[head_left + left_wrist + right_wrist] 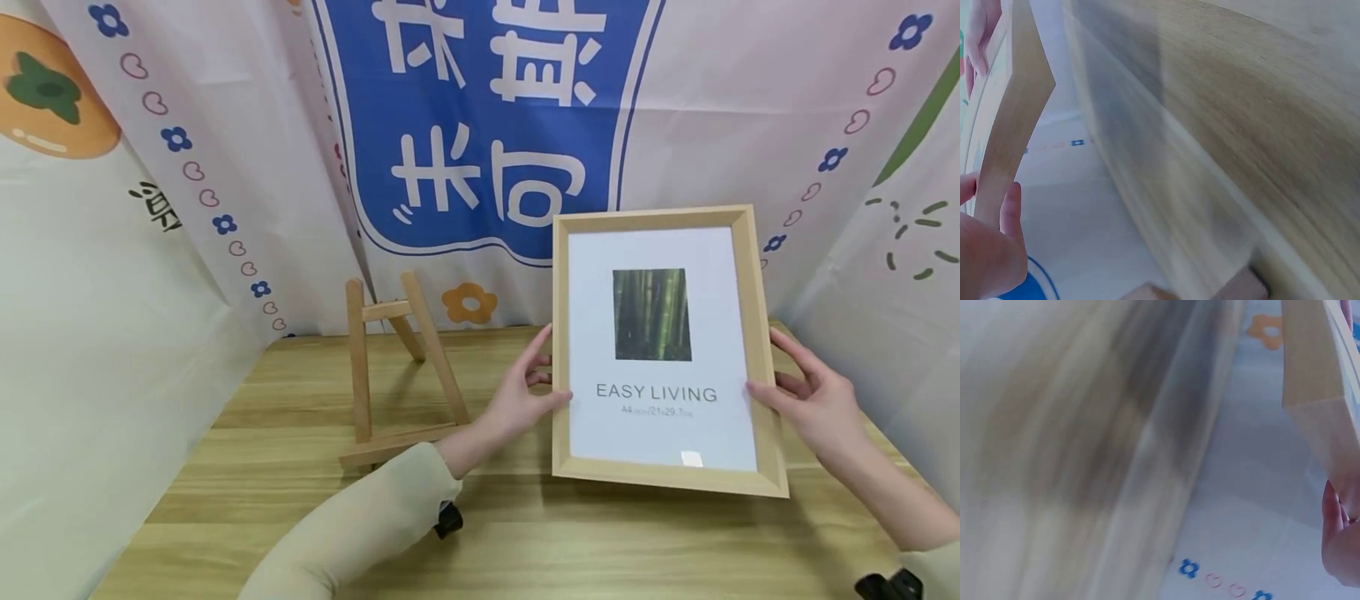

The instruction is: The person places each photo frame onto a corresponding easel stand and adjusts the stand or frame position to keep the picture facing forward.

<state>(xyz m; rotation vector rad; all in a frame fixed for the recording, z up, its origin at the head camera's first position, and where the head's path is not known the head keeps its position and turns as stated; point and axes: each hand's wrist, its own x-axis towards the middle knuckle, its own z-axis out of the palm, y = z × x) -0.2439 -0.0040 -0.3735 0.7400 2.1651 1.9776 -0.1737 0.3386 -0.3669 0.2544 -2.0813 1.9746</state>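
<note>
A light wood picture frame (667, 472) faces the head camera upright and slightly tilted, showing a white sheet with a dark green bamboo picture and the words EASY LIVING. My left hand (520, 393) grips its left side, thumb on the front edge and fingers behind. On the opposite side my right hand (819, 402) holds it the same way, thumb near the sheet. Both wrist views show the frame's thick side (1013, 131) above the table, with the hands around its edges. Left of the frame stands a small wooden easel (361, 367), with my left forearm near its base.
The wood-grain table (247, 500) reaches back to a white printed cloth (712, 125) with a large blue panel. Cloth walls also close in on the left and right. Black wrist gear (448, 519) sits at my left sleeve.
</note>
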